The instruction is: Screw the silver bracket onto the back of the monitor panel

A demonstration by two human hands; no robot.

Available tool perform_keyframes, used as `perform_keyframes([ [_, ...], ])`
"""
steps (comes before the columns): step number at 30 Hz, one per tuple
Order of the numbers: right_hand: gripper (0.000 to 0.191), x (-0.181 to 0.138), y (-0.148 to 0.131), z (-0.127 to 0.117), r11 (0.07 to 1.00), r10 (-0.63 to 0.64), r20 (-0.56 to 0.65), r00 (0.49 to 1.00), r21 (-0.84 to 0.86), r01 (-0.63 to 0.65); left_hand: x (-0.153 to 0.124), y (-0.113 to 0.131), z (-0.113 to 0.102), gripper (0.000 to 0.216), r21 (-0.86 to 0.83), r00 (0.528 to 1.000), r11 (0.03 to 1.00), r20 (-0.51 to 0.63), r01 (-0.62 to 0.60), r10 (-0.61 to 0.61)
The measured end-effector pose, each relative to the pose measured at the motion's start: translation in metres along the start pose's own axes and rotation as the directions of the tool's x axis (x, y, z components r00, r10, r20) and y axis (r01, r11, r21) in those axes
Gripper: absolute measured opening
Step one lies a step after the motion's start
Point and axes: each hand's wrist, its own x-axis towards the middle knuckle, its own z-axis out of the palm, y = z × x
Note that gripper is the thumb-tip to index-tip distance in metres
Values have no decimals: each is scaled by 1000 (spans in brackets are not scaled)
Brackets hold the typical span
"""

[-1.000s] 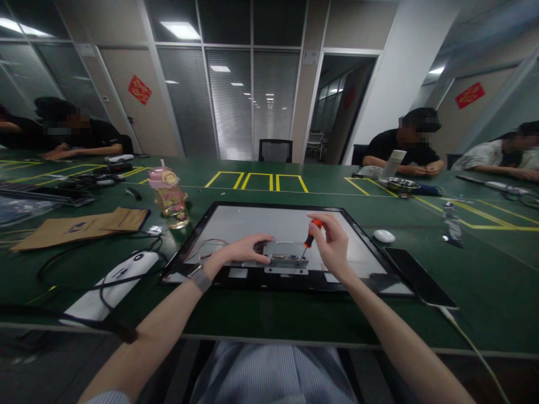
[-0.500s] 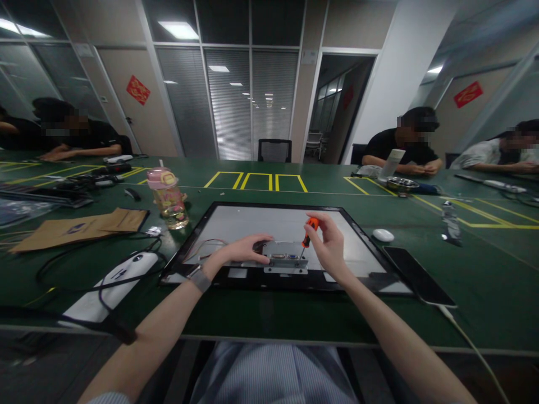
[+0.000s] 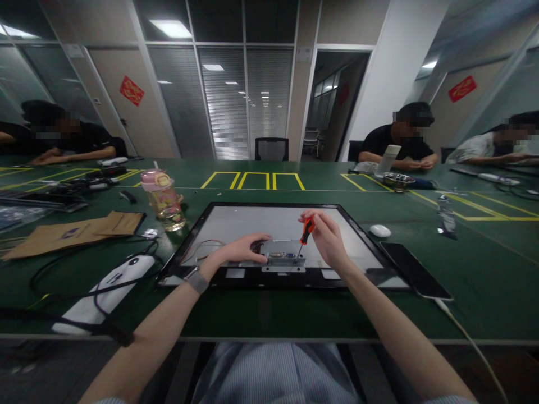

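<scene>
My right hand (image 3: pixel 329 238) is closed round the handle of an orange and black screwdriver (image 3: pixel 308 226). Its thin shaft slants down to the right part of a metal bracket (image 3: pixel 283 269) with connector ports along its front. At the bracket's left end, my left hand (image 3: pixel 246 248) curls its thumb and fingers about the edge, next to a dark part. Under both hands lies a flat display panel (image 3: pixel 236 219) with a black frame and a pale back. Thin wires (image 3: pixel 204 247) run over the panel left of the bracket.
On the left are a pink-topped bottle (image 3: pixel 162 199), a brown paper bag (image 3: pixel 76 231) and a white power strip (image 3: pixel 105 292) with black cables. To the right lie a white case (image 3: pixel 380 230) and a phone (image 3: pixel 415 269) with a cable. People sit across the green table.
The screwdriver handle leans a little more toward me, with my right hand's fingers shifted on it. My left hand stays at the bracket. The whole view has shifted slightly.
</scene>
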Motion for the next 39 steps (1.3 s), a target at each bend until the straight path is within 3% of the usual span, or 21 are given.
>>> perform_keyframes([
  [6, 23, -1, 1, -1, 997, 30, 75, 997, -72, -25, 0, 0, 0, 73, -9, 1000, 1000, 2, 19, -19],
  [10, 18, -1, 1, -1, 993, -38, 42, 998, -112, 42, 0, -1, 1, 72, -15, 1000, 1000, 1, 16, -16],
  [13, 12, -1, 0, -2, 992, -21, 58, 998, -121, 28, 0, -1, 1, 73, -27, 1000, 999, -1, 17, -17],
  [18, 24, -1, -2, -1, 991, 31, 112, 993, -129, -16, -1, 1, 0, 71, -42, 1000, 999, 3, 15, -15],
  [24, 20, -3, -2, 2, 991, -49, 60, 997, -123, 56, 0, 0, 1, 71, -27, 1000, 1000, -2, 14, -14],
  [29, 21, -2, 1, -3, 985, 8, 92, 996, -171, 8, 0, 0, 1, 72, -9, 1000, 1000, -7, 8, -8],
  [39, 26, -3, -8, -1, 938, -66, 164, 984, -327, 117, -1, 3, 0, 71, -10, 1000, 1000, 1, 23, -23],
])
